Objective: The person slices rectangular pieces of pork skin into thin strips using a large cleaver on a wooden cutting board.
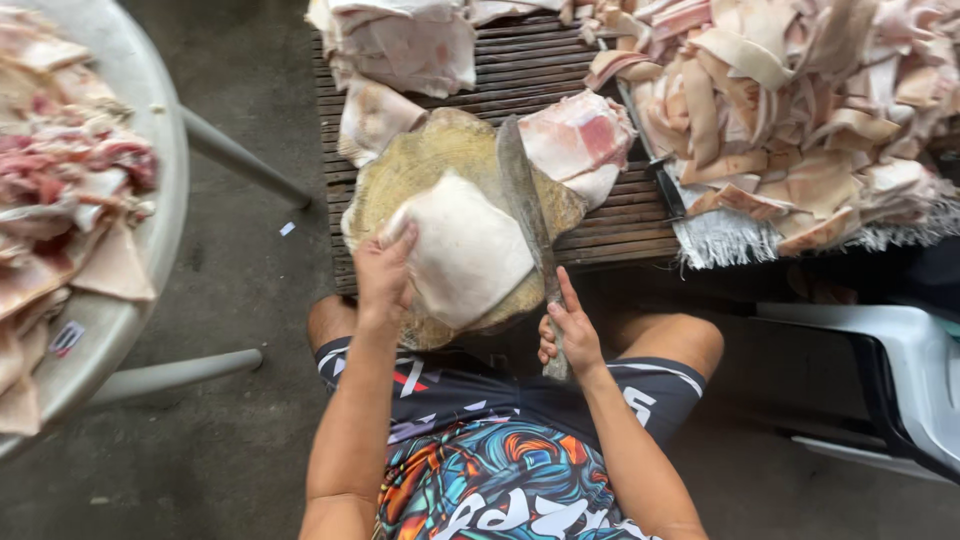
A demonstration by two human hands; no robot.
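**Pale slab on the block, one cut in hand**

Pale pork skin (462,252) lies flat on your round wooden chopping block (415,165), which sits on the dark slatted bench (560,60) just ahead of your knees. Your left hand (384,268) presses down on the slab's near-left edge, fingers spread a little and curled over the rim to pin it. Your right hand (568,328) is wrapped around the handle of the long cleaver (525,205), fingers closed on it with the index finger stretched along the top; the blade lies along the slab's right edge, touching or just beside it, and you cannot tell whether it has bitten in.

Judging by how things lie, you are well into the work: the heap of trimmed strips (800,110) to your right is large, and the metal tray (140,90) to your left holds a spread of meatier pieces. This slab looks whole and uncut. More whole pieces (405,45) wait at the far side of the bench, and another slab (578,135) leans beside the block, so a fair share remains.
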